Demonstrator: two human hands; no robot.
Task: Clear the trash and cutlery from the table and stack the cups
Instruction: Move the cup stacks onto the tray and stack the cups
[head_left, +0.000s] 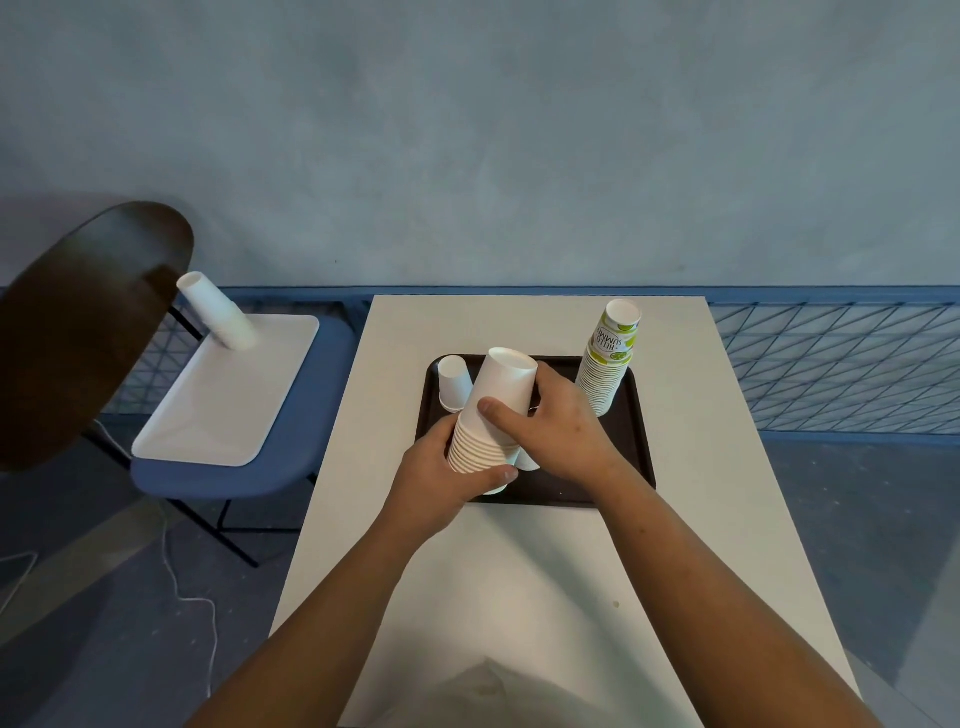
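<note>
Inverted white paper cup stack (498, 384) sits near upright: left hand (436, 483) curls round its base rims, right hand (561, 426) clasps the top.

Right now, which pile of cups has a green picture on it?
The tall stack at the dark tray's far right corner: its top cup shows green limes and lettering. The held stack, the small stack and the chair's stack are plain white.

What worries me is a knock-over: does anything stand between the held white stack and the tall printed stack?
The right hand lies between them, gripping the held stack on the side facing the tall stack; nothing else shows there.
</note>
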